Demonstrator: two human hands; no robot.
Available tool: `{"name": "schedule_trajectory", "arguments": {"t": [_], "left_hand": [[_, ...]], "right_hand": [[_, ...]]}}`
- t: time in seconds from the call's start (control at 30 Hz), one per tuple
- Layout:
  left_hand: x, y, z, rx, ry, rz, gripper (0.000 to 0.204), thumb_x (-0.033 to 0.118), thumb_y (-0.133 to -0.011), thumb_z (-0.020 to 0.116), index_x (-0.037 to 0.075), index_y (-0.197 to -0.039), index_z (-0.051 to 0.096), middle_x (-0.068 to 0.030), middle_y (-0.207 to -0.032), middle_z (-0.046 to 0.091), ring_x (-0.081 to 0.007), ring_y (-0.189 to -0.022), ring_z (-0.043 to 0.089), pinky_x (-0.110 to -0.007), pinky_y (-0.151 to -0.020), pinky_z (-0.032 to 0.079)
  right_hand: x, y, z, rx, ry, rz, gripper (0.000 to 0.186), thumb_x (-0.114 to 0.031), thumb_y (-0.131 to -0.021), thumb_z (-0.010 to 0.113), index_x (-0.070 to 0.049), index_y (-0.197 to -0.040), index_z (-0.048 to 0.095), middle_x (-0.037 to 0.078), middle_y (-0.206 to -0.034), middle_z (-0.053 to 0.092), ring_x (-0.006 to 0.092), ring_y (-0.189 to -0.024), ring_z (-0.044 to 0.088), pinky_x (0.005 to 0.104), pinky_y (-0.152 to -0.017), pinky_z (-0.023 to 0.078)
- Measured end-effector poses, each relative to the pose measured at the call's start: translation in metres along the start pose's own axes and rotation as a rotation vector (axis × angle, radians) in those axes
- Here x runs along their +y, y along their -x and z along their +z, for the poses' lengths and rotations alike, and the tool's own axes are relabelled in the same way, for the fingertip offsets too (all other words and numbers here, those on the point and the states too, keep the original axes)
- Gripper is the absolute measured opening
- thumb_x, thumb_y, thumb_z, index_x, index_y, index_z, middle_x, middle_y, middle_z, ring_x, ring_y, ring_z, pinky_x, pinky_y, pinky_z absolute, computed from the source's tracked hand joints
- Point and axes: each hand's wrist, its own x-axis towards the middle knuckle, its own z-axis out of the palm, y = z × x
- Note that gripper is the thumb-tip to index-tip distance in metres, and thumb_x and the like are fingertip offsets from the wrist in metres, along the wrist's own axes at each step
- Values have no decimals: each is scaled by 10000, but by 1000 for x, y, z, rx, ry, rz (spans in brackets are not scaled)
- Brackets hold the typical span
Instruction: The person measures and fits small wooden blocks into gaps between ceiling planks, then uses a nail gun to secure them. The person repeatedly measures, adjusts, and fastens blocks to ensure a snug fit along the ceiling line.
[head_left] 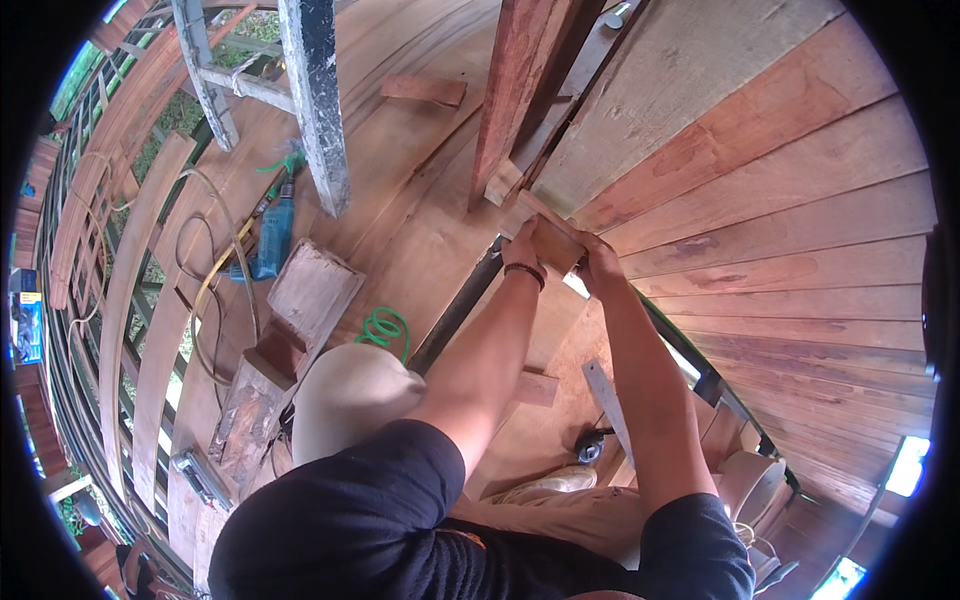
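Observation:
My left hand [522, 245] grips the near left side of a short piece of wood [552, 238], with a dark bracelet on the wrist. My right hand [600, 260] holds the right end of the same piece, its fingers partly hidden. The piece is beside the foot of the plank wall [720, 150], over a dark metal beam [455, 305], close to an upright reddish timber [496, 110]. Below my arms a metal ruler or square [607, 405] lies on the wooden floor near a small black tool [590, 445], possibly a tape measure.
A worn metal ladder [315, 110] stands at upper left. A blue power tool [275, 240], green coiled hose [382, 326], cables and wood offcuts [315, 280] lie at left, near loose planks [120, 340]. My bent knee [345, 395] is beside them. A loose board [420, 90] lies farther forward.

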Motion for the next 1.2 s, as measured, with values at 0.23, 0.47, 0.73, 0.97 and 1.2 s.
{"name": "schedule_trajectory", "arguments": {"t": [0.23, 0.47, 0.73, 0.97, 1.2], "left_hand": [[3, -21, 18, 23, -68, 32, 613, 140, -769, 803, 102, -1309, 516, -77, -1189, 618, -275, -1047, 623, -446, -857, 526], [-8, -41, 7, -38, 0, -48, 646, 162, -763, 807, 109, -1336, 514, -68, -1223, 606, -276, -1070, 612, -463, -890, 527], [-1, -39, 10, -102, -149, -151, 687, 248, -782, 824, 87, -1370, 507, -91, -1281, 589, -292, -1130, 591, -478, -948, 510], [-1, -59, 7, 47, -146, -219, 625, 323, -822, 796, 100, -1343, 533, -87, -1285, 601, -315, -1174, 572, -530, -1026, 454], [-1, -59, 3, 49, -148, -19, 687, 222, -797, 835, 78, -1362, 472, -122, -1238, 607, -332, -1065, 625, -552, -882, 548]], "right_hand": [[20, -36, 10, 182, -263, -44, 392, -240, -899, 679, -14, -1206, 586, 110, -1128, 648, 259, -1039, 635, 410, -901, 531], [37, -39, -6, 100, -421, -145, 428, -324, -975, 577, -20, -1275, 545, 116, -1247, 611, 280, -1143, 594, 423, -1017, 467], [42, -37, 2, 59, -506, -250, 414, -286, -995, 550, -8, -1300, 520, 128, -1282, 586, 281, -1223, 539, 438, -1039, 428], [59, -23, 14, 298, -770, -49, 463, -420, -990, 511, -42, -1255, 537, 111, -1258, 594, 290, -1154, 562, 483, -1059, 404], [42, -6, 38, 136, -456, -81, 669, -489, -952, 609, -53, -1424, 423, 116, -1447, 452, 286, -1300, 474, 485, -1094, 380]]}}
